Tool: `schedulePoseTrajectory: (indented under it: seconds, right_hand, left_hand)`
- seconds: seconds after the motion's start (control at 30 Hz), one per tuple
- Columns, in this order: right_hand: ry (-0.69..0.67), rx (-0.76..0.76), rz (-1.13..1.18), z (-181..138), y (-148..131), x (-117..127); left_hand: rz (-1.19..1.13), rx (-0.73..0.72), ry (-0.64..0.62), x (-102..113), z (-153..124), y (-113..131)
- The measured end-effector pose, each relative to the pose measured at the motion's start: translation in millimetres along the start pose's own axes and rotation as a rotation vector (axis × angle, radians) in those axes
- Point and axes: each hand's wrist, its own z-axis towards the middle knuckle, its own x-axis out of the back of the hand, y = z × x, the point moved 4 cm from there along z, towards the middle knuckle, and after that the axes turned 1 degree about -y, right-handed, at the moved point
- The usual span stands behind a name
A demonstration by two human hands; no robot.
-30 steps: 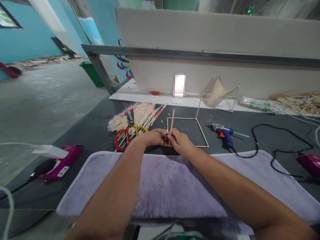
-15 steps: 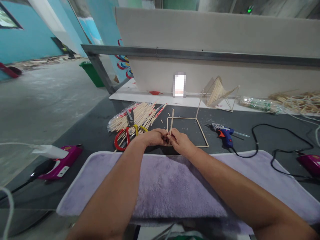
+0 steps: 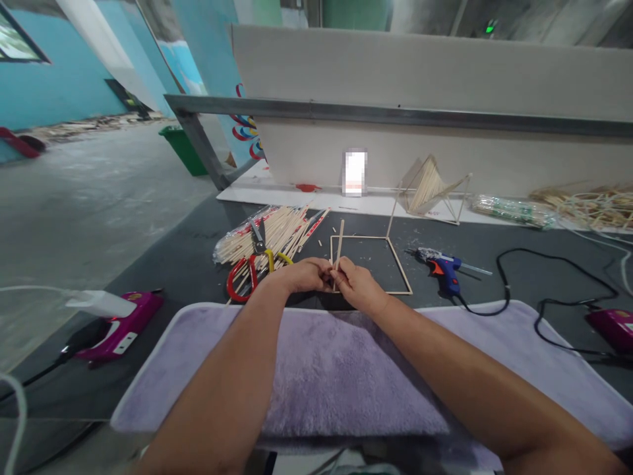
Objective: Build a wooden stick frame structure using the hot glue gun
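Fingers of the right hand [image 3: 360,284] in a narrow pinch on a pale wooden stick [image 3: 340,239], near upright, top leaning slightly toward 1 o'clock. Fingers of the left hand [image 3: 307,276] curled in close at 9 o'clock of that pinch; cannot tell what, if anything, between them, tips hidden.

Stick's lower end down by the near-left corner of a four-sided stick frame [image 3: 399,265], flat on the dark counter [image 3: 192,274]; exact contact at that corner unclear. Second upright [image 3: 393,211] at the frame's far-right corner, 1 o'clock from the hands.

Bearings from the hands, 12 straight ahead. At 10: loose pile of sticks [image 3: 289,224], partly in clear plastic, with scissors [image 3: 258,245], red and yellow handles, across its near side. At 3: blue glue gun [image 3: 449,270], nozzle toward the frame, black cord [image 3: 508,284] trailing off toward 4 and a magenta power strip [image 3: 610,326]. Between 1 and 2: stick model [image 3: 428,191] on a white board [image 3: 291,196]. At 12 to 1: pixelated bright rectangle [image 3: 355,173]. At 6: purple towel [image 3: 341,369], beneath both forearms. At 8: another magenta strip [image 3: 126,323], white adapter [image 3: 101,303] plugged in.
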Motion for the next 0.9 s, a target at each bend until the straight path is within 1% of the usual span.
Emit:
schedulePoseTrajectory:
  seconds: [0.1,0.3,0.43,0.63,0.9]
  right_hand:
    - [-0.010,-0.014,0.001,0.4,2.0,-1.6]
    - [-0.008,-0.019,0.008,0.4,2.0,-2.0]
    - [-0.012,-0.031,-0.013,0.3,-0.4,-0.6]
    - [-0.015,-0.033,-0.040,1.0,-1.6,0.2]
    - [-0.021,-0.035,-0.008,1.3,-4.5,2.0]
  left_hand:
    - [-0.006,-0.016,0.001,0.1,-0.5,0.1]
    - [0.081,-0.025,0.026,1.2,1.0,-8.1]
    - [-0.007,-0.014,-0.002,0.5,-1.1,-3.7]
    - [-0.105,0.004,0.004,0.5,-3.0,0.8]
    - [-0.032,-0.008,0.004,0.0,0.4,-8.6]
